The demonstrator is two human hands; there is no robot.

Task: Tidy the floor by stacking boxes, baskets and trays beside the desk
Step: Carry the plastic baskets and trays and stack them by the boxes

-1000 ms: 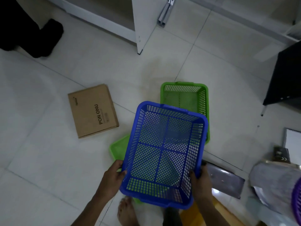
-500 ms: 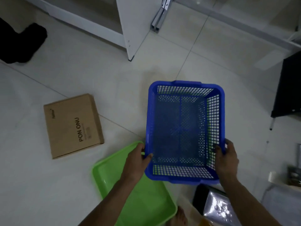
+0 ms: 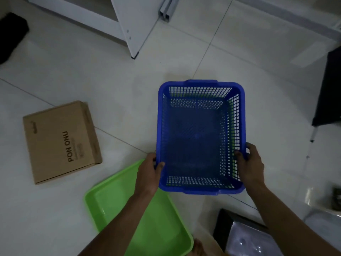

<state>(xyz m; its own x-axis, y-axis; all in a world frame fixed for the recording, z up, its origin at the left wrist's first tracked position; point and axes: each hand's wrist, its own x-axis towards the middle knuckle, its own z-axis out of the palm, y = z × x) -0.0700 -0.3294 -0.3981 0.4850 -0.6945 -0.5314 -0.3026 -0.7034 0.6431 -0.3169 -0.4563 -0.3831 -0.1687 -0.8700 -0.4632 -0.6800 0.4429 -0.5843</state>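
A blue mesh basket [image 3: 199, 133] sits nested inside a green basket, whose green shows only through the mesh on the right side [image 3: 232, 126]. My left hand [image 3: 148, 172] grips the blue basket's left rim near the front corner. My right hand [image 3: 250, 164] grips its right rim, thumb inside. A green tray [image 3: 160, 226] lies on the floor under my left forearm. A flat brown cardboard box [image 3: 59, 143] printed "PON ONU" lies on the tiles to the left.
A white cabinet panel [image 3: 136, 28] stands at the back, with a metal rail [image 3: 166, 10] beside it. A black desk edge [image 3: 330, 93] is at the right. A dark shiny box [image 3: 245, 237] sits at lower right. My bare foot [image 3: 198, 248] shows at the bottom.
The blue basket was carried forward from in front of me and lowered into the green basket, which it now covers. Both hands kept their hold and moved with it.
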